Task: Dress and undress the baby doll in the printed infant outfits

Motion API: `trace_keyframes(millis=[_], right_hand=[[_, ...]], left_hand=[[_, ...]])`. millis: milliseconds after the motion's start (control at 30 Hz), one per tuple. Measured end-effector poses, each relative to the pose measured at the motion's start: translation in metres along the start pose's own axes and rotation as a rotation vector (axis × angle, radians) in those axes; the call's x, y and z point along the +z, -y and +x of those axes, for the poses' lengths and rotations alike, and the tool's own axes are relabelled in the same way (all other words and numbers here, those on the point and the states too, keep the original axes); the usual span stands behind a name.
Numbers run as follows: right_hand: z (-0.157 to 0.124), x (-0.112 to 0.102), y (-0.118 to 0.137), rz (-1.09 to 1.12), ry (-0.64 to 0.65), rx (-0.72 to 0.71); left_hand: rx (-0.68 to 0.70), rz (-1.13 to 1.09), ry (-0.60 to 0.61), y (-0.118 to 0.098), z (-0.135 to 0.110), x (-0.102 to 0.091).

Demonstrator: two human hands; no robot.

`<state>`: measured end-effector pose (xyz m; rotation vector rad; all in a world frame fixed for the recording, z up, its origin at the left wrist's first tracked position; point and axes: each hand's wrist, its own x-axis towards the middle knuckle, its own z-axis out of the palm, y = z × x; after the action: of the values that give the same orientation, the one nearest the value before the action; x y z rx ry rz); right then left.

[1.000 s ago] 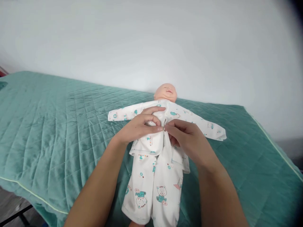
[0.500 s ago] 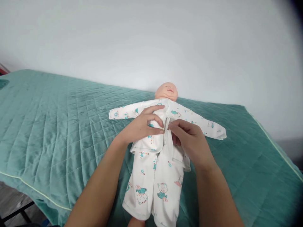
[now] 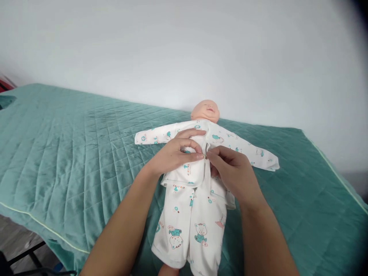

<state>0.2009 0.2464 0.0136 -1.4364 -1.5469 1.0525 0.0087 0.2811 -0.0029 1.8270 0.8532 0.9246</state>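
A baby doll (image 3: 205,110) lies on its back on a teal quilted bed cover (image 3: 71,153), dressed in a white shirt (image 3: 230,143) and white trousers (image 3: 189,226) printed with teal animals. My left hand (image 3: 175,155) and my right hand (image 3: 232,170) meet over the doll's chest. Each pinches one edge of the shirt's front opening, fingertips touching at the middle. The doll's sleeves spread out to both sides. Its hands are hidden inside the sleeves.
A plain white wall (image 3: 184,50) rises right behind the bed. The bed's front edge with pale piping (image 3: 43,226) runs lower left, and a dark metal frame (image 3: 31,258) shows beneath it. The right edge (image 3: 339,172) slopes down at the right.
My fingertips, slightly apart half a second ago, have come together again at the shirt's front. The view has shifted a little, moving the doll slightly right.
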Motion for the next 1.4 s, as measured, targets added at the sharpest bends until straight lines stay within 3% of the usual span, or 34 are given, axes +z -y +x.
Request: trace_keyframes(millis=[167,567,1400], right_hand=[[0.0,-0.001,0.0,-0.007,0.027,-0.021],[-0.001,0.0,0.002,0.053,-0.04,0.029],[0.0,0.004,-0.009,0.175,-0.094,-0.083]], left_hand=[[0.029,0.039,-0.034,0.001,0.002,0.004],[0.017,0.087,0.016,0.003,0.003,0.0],[0.053,0.142,0.034,0.006,0.002,-0.001]])
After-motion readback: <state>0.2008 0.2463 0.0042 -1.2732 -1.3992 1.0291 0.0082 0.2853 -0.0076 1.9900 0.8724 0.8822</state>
